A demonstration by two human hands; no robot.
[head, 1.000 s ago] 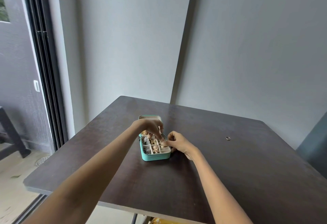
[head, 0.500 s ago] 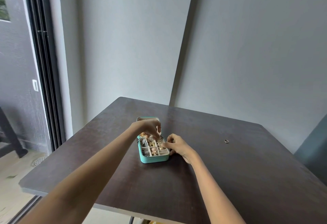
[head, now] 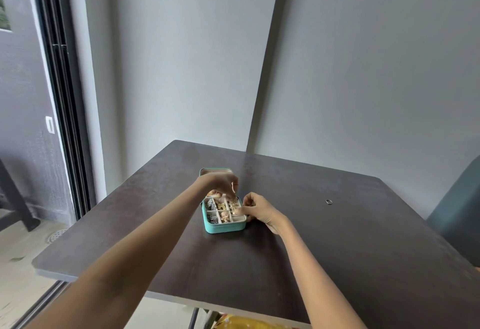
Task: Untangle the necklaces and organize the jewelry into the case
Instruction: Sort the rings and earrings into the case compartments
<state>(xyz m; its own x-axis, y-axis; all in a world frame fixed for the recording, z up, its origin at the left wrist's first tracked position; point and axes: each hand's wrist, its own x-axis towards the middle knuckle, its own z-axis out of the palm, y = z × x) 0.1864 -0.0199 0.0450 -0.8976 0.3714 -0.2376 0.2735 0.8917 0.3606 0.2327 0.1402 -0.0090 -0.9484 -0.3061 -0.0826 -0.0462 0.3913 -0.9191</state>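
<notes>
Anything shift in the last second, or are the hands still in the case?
Hardly anything. Both hands stay over the teal case: left hand above its far end, right hand at the right edge, fingers curled. What they pinch is too small to tell. The ring lies untouched.

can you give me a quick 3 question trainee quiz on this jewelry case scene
1. True or false: the teal jewelry case lies open on the dark table.
2. What small item lies alone on the table, off to the right of the case? A) a ring B) a spoon C) a key
3. Which hand is at the case's right edge?

Key
1. True; its divided compartments hold gold and silver pieces.
2. A, the ring.
3. The right hand, fingers curled at the rim; the left hand is above the case's far part. What either pinches is too small to tell.
</notes>
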